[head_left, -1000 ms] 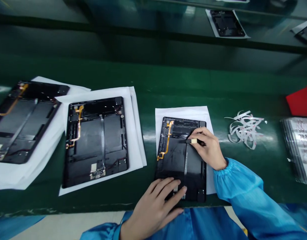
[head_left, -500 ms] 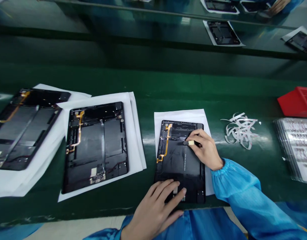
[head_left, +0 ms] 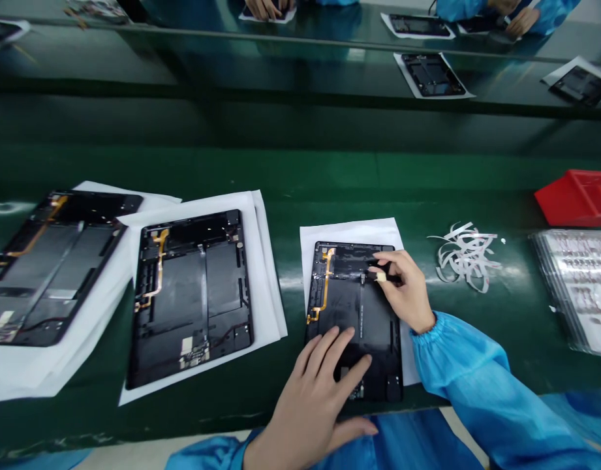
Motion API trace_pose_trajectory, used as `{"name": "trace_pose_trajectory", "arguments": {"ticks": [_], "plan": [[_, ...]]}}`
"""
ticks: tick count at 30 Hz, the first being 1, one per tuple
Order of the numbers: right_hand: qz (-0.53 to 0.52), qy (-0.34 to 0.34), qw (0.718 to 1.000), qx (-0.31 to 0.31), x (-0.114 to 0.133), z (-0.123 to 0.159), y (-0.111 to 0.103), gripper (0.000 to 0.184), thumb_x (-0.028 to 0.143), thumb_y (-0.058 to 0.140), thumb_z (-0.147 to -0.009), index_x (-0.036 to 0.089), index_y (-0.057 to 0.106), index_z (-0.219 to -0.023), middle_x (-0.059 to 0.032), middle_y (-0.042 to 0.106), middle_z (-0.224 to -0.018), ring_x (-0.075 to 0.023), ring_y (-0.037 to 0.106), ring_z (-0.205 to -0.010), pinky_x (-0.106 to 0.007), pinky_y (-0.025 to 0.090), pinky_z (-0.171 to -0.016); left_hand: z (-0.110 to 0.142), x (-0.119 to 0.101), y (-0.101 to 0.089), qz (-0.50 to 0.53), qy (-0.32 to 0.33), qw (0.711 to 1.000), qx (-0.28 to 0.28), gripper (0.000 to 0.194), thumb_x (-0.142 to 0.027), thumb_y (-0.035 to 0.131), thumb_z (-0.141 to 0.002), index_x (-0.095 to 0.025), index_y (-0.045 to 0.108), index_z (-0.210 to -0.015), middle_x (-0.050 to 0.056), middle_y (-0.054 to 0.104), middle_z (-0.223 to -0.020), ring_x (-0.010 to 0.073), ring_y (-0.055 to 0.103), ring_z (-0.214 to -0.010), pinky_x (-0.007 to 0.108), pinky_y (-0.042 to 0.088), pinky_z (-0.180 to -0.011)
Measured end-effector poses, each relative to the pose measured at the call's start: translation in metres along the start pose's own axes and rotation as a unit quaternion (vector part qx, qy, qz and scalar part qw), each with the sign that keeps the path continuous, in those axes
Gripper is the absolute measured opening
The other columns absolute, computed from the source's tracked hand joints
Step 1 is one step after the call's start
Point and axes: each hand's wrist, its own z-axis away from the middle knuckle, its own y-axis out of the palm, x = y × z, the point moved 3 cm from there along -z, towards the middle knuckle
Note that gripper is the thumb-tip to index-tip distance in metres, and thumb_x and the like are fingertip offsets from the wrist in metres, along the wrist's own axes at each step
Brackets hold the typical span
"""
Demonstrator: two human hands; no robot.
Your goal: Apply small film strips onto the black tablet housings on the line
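An open tablet housing [head_left: 349, 310], black with an orange flex cable [head_left: 324, 287] along its left side, lies on white paper [head_left: 352, 230] in front of me. My left hand [head_left: 314, 391] rests over its lower left part, fingers spread. Between the fingertips of my right hand [head_left: 406, 294] is a small dark tool with a cream-coloured piece [head_left: 380, 277]; its exact kind is unclear. This tool is over the upper right of the housing, near the top end of a thin grey strip [head_left: 362, 307]. My fingers hide part of it.
Two more open housings [head_left: 183, 294] [head_left: 50, 261] lie on paper at left. Right of my hand is a heap of white strips [head_left: 469, 254]. Farther right are a red bin [head_left: 569, 199] and stacked clear trays [head_left: 574, 287]. Other people's hands [head_left: 523, 21] work across the bench.
My left hand has slid upward on the housing, its fingers more spread. My right hand has shifted the small tool slightly up and right. The camera view has tilted a little.
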Motion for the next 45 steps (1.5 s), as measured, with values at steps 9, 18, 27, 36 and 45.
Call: {"name": "trace_pose_trajectory", "arguments": {"ticks": [9,18,27,36,45], "plan": [[-0.039,0.016,0.998,-0.047,0.001,0.0,-0.004,0.015,0.014,0.058,-0.086,0.02,0.066,-0.096,-0.0011,0.06,-0.083,-0.0136,0.051,-0.065,-0.027,0.043,-0.062,-0.024,0.025,0.002,-0.05,0.032,0.997,0.046,0.061,-0.054,0.055,-0.09,-0.025,0.047,-0.142,0.009,0.038,-0.152,0.0378,0.031,-0.136,0.054,0.036,-0.104],[-0.039,-0.005,0.999,-0.023,0.006,0.0,-0.003,0.015,0.011,0.055,-0.084,0.02,0.066,-0.09,-0.0029,0.064,-0.087,-0.0147,0.056,-0.072,-0.026,0.046,-0.066,-0.064,0.054,0.009,0.014,-0.079,0.997,0.015,0.044,-0.038,0.049,-0.098,-0.029,0.048,-0.141,0.013,0.028,-0.156,0.0369,0.02,-0.145,0.06,0.027,-0.111],[0.232,0.059,0.971,-0.021,-0.008,0.011,-0.013,0.022,0.029,0.054,-0.088,0.02,0.057,-0.108,-0.0017,0.069,-0.076,-0.0187,0.065,-0.06,-0.026,0.041,-0.051,0.009,0.076,-0.01,0.461,-0.383,0.797,-0.069,0.05,-0.038,0.038,-0.101,-0.036,0.027,-0.15,0.006,0.028,-0.158,0.0237,0.033,-0.142,0.042,0.048,-0.104],[0.287,0.054,0.957,0.0,-0.011,0.012,-0.007,0.031,0.017,0.043,-0.091,0.018,0.05,-0.121,-0.0064,0.075,-0.089,-0.0212,0.07,-0.063,-0.026,0.041,-0.05,0.003,0.073,0.005,0.507,-0.443,0.739,-0.022,0.039,-0.041,0.049,-0.095,-0.023,0.052,-0.129,0.01,0.054,-0.14,0.0241,0.052,-0.129,0.041,0.047,-0.105],[0.126,0.075,0.981,-0.127,-0.014,0.003,-0.031,0.031,0.022,0.039,-0.095,0.019,0.047,-0.124,-0.0001,0.064,-0.075,-0.0176,0.067,-0.062,-0.025,0.047,-0.055,-0.072,0.142,-0.017,0.447,-0.408,0.781,-0.156,0.046,-0.045,0.058,-0.089,-0.019,0.047,-0.125,0.008,0.069,-0.104,0.0227,0.068,-0.092,0.036,0.055,-0.082]]}}
